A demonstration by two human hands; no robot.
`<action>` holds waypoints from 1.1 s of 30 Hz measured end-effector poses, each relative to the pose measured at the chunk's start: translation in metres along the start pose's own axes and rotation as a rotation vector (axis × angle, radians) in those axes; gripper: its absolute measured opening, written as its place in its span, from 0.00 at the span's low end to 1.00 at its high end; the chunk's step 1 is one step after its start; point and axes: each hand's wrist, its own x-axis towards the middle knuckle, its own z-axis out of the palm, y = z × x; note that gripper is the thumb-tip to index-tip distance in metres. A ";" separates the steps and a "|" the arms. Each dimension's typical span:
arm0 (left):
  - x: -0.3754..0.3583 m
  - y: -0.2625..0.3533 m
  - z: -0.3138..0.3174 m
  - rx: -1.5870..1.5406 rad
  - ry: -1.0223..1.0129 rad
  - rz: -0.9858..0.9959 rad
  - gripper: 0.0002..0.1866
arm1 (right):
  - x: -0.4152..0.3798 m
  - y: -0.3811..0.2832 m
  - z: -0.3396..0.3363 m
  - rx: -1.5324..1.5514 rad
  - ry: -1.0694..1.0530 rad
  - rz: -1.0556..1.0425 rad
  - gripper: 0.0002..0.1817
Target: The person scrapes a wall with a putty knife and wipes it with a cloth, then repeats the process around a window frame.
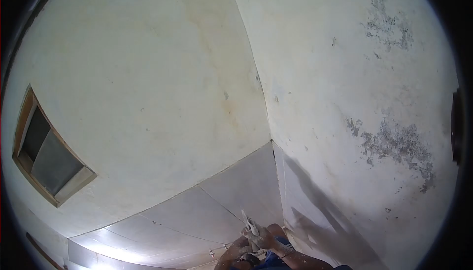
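Low in the head view, my two hands are close together in front of my body. My right hand (264,239) is closed around a pale, pointed object (252,226) smeared with whitish paste, its thin tip pointing up. Its exact kind is too small to make out. My left hand (240,245) is close against it on the left, with fingers curled and partly hidden. Whitish smears show on the hands and the right forearm. Blue clothing (283,242) shows behind the right wrist.
Ahead, two stained cream walls (157,82) meet in a corner above grey tile panels (241,176). Dark peeling patches (399,144) mark the right wall. At left is a wood-framed window opening (56,164). A tap fitting (213,253) projects beside my left arm.
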 end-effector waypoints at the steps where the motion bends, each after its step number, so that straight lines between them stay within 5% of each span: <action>1: 0.000 0.001 -0.001 0.090 0.012 -0.005 0.28 | 0.001 0.002 -0.001 -0.039 -0.037 0.025 0.14; 6: -0.001 0.024 0.015 0.213 0.068 -0.015 0.28 | 0.004 -0.006 0.003 -0.073 -0.004 -0.051 0.12; 12: -0.003 0.040 0.030 0.304 0.201 0.244 0.26 | 0.014 -0.024 -0.003 0.099 0.045 -0.064 0.13; 14: 0.004 0.068 0.046 0.699 0.307 0.247 0.26 | 0.028 -0.053 -0.002 -0.095 0.087 -0.199 0.19; 16: 0.015 0.086 0.050 0.712 0.311 0.319 0.23 | 0.033 -0.103 0.010 -0.281 0.194 -0.373 0.28; 18: 0.024 0.121 0.059 0.819 0.304 0.330 0.20 | 0.053 -0.140 0.015 -0.317 0.358 -0.654 0.25; 19: 0.028 0.138 0.063 0.858 0.308 0.378 0.23 | 0.068 -0.154 0.005 -0.448 0.376 -0.842 0.33; 21: 0.033 0.170 0.073 0.945 0.327 0.558 0.27 | 0.093 -0.195 -0.010 -0.559 0.451 -0.920 0.35; 26: 0.018 0.274 0.095 1.362 0.679 1.068 0.25 | 0.139 -0.267 -0.036 -0.959 0.571 -0.687 0.36; 28: 0.027 0.315 0.098 1.595 0.751 1.119 0.26 | 0.158 -0.275 -0.035 -1.298 0.656 -0.522 0.39; 33: 0.059 0.398 0.099 2.076 0.928 1.270 0.26 | 0.167 -0.270 -0.030 -1.341 0.711 -0.496 0.39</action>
